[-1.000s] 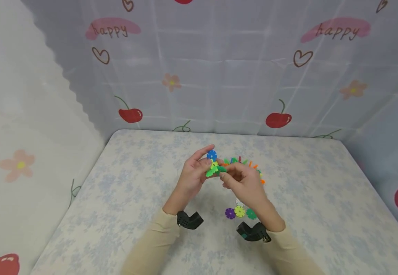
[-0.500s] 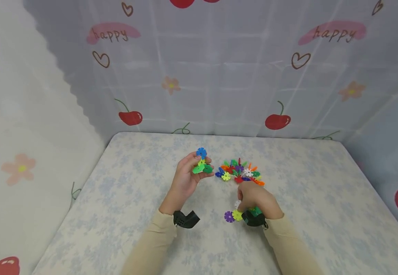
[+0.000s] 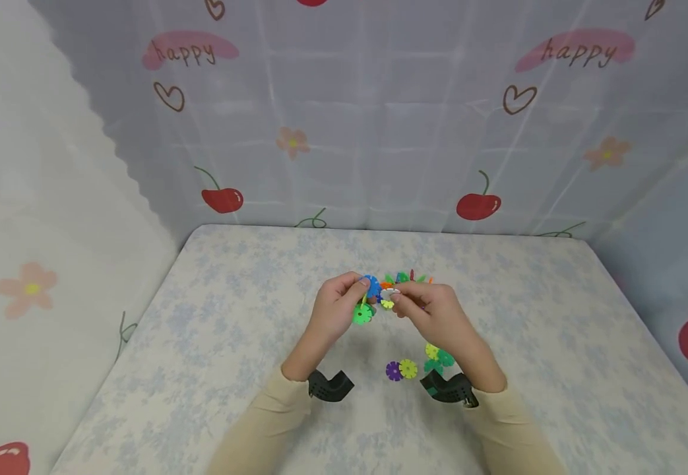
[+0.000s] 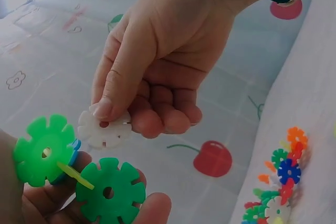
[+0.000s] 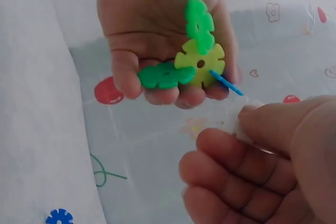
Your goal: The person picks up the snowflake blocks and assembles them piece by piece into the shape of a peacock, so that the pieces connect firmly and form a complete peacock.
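In the head view my left hand (image 3: 333, 309) holds a small joined piece made of notched snowflake discs. Its blue disc (image 3: 371, 285) is uppermost, and in the right wrist view it shows edge-on beside the yellow disc (image 5: 213, 57). Two green discs are slotted to that yellow one: a bright green disc (image 5: 192, 14) and a darker green disc (image 5: 157, 81). Between thumb and fingers my right hand (image 3: 440, 315) pinches a white disc (image 4: 94, 135), close to the blue disc's edge. Whether white and blue touch I cannot tell.
A bigger cluster of joined multicoloured discs (image 4: 289, 171) lies on the table behind the hands, partly hidden in the head view. Nearer the wrists lie a loose purple disc (image 3: 394, 371), a yellow disc (image 3: 407, 369) and a yellow-and-green group (image 3: 445, 358). Patterned curtains enclose the table.
My right hand went down to the loose discs, picked up the white one and came back beside the left hand. The left hand has turned its joined piece.
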`<action>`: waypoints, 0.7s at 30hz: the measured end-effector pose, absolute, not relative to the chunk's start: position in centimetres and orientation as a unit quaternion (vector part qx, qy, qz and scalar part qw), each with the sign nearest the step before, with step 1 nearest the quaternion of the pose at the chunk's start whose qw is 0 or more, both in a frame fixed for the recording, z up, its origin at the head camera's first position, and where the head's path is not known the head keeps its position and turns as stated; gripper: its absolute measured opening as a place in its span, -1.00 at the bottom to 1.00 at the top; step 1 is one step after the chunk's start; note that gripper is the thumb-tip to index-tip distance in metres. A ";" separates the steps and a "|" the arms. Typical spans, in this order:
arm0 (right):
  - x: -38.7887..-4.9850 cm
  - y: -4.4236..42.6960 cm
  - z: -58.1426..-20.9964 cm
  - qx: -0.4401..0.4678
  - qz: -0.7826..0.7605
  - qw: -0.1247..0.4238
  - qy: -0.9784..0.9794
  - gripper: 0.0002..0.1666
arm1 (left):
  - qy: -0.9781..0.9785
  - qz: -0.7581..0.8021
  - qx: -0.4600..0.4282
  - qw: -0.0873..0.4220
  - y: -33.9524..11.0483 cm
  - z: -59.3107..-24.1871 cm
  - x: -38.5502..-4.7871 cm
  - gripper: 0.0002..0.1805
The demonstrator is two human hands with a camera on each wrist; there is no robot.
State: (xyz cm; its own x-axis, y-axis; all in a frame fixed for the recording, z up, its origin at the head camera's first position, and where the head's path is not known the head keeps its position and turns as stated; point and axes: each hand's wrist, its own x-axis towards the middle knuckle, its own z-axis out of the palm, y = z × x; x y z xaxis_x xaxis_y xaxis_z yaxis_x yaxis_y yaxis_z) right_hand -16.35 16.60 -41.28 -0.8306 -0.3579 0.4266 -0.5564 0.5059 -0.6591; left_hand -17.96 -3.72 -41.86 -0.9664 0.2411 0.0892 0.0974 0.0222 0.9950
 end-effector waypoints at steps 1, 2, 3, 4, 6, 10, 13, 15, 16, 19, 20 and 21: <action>-16.3 16.4 -41.3 0.271 0.414 0.140 -0.858 -0.84 | 0.719 0.682 0.122 0.045 -3.7 -41.8 -17.9 -0.67; -16.3 16.3 -41.3 0.278 0.410 0.158 -0.854 -0.84 | 0.725 0.676 0.125 0.040 -3.7 -41.8 -17.8 -0.67; -16.3 16.1 -41.4 0.285 0.407 0.174 -0.850 -0.85 | 0.729 0.671 0.128 0.034 -3.7 -41.7 -17.8 -0.67; -16.3 16.0 -41.5 0.292 0.400 0.191 -0.847 -0.85 | 0.734 0.665 0.131 0.028 -3.7 -41.7 -17.7 -0.67; -16.4 15.9 -41.7 0.305 0.382 0.226 -0.843 -0.85 | 0.746 0.653 0.133 0.019 -3.7 -41.6 -17.6 -0.67; -16.5 15.4 -42.1 0.324 0.341 0.287 -0.834 -0.83 | 0.756 0.642 0.127 0.015 -3.8 -41.4 -17.5 -0.65; -16.6 15.1 -42.3 0.320 0.342 0.310 -0.827 -0.80 | 0.732 0.671 0.111 0.052 -3.8 -41.3 -17.6 -0.64; -16.6 15.0 -42.4 0.315 0.348 0.314 -0.825 -0.80 | 0.711 0.691 0.100 0.081 -3.8 -41.2 -17.7 -0.64; -16.6 14.9 -42.4 0.314 0.348 0.316 -0.825 -0.81 | 0.708 0.694 0.096 0.089 -3.8 -41.2 -17.7 -0.64; -16.6 14.8 -42.5 0.324 0.335 0.322 -0.824 -0.87 | 0.730 0.670 0.101 0.082 -3.9 -41.2 -17.8 -0.63; -16.6 14.8 -42.6 0.328 0.327 0.325 -0.824 -0.80 | 0.741 0.659 0.104 0.076 -3.9 -41.3 -17.8 -0.62; -16.7 14.7 -42.6 0.332 0.320 0.329 -0.824 -0.70 | 0.750 0.649 0.106 0.069 -3.9 -41.3 -17.8 -0.62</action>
